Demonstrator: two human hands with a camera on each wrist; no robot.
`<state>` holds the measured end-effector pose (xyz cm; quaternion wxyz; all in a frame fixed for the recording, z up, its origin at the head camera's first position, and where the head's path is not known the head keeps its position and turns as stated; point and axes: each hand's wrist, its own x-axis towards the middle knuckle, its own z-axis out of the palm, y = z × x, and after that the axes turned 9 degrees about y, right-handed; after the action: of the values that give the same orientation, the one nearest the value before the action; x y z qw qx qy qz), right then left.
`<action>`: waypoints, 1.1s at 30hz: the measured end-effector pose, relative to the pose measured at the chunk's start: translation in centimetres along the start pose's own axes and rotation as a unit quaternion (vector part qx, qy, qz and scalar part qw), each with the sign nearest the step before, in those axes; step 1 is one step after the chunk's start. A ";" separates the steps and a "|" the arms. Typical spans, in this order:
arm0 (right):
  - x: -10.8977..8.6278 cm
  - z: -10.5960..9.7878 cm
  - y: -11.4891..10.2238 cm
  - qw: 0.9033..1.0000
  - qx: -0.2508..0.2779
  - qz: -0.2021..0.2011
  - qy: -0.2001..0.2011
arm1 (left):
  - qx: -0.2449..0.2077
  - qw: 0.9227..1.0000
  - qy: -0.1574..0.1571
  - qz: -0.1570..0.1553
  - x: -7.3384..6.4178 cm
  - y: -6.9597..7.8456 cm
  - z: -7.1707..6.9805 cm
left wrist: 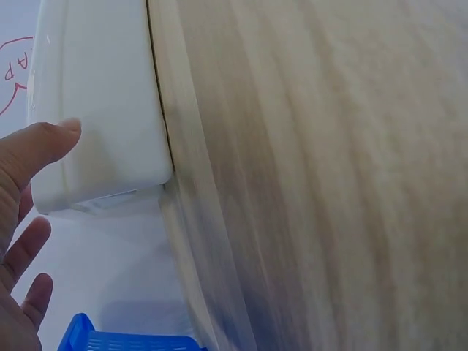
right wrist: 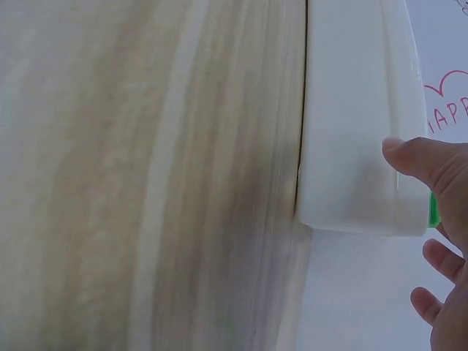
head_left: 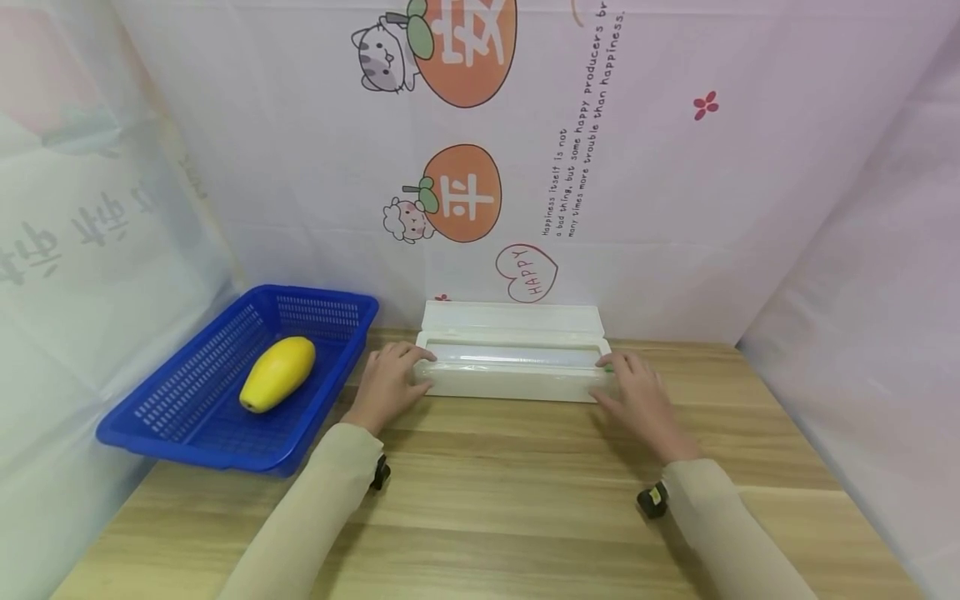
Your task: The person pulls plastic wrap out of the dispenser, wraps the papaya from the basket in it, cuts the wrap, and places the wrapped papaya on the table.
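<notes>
A long white plastic wrap dispenser (head_left: 510, 385) lies at the back of the table with its lid (head_left: 513, 317) raised. Clear film shows along its opening. My left hand (head_left: 387, 382) grips the left end, index finger over the top edge; its thumb (left wrist: 55, 142) lies on the front face. At the other end, my right hand (head_left: 639, 398) holds the corner in the same manner, with the thumb (right wrist: 413, 155) on the front face. A small green piece (right wrist: 434, 210) shows beside the right fingers. Both hands' remaining fingers hang off the ends.
On the left stands a blue plastic basket (head_left: 180, 450) holding a yellow, papaya-like fruit (head_left: 278, 374). The wooden table (head_left: 510, 500) extends in front of the dispenser. A printed white cloth (head_left: 645, 208) hangs behind it and along both sides.
</notes>
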<state>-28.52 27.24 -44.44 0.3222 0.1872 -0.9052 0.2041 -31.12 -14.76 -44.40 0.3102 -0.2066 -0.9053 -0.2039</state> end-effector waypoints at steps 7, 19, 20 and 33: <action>0.2 0.8 0.3 1.000 0.021 -0.005 0.008 | -0.002 1.000 -0.007 0.000 0.2 -0.3 0.3; 0.2 0.8 0.0 0.999 0.035 0.003 0.005 | -0.033 0.999 -0.020 0.030 0.1 -0.3 0.2; 0.2 0.9 0.0 0.999 0.036 0.003 0.005 | -0.034 0.999 -0.020 0.032 0.1 -0.3 0.3; 0.8 0.8 0.3 0.993 0.110 0.043 0.005 | -0.094 0.995 -0.023 -0.012 0.7 -0.7 0.9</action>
<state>-29.63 26.94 -44.50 0.2954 0.1812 -0.8829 0.3168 -32.46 -14.70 -44.79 0.2658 -0.2289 -0.8915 -0.2865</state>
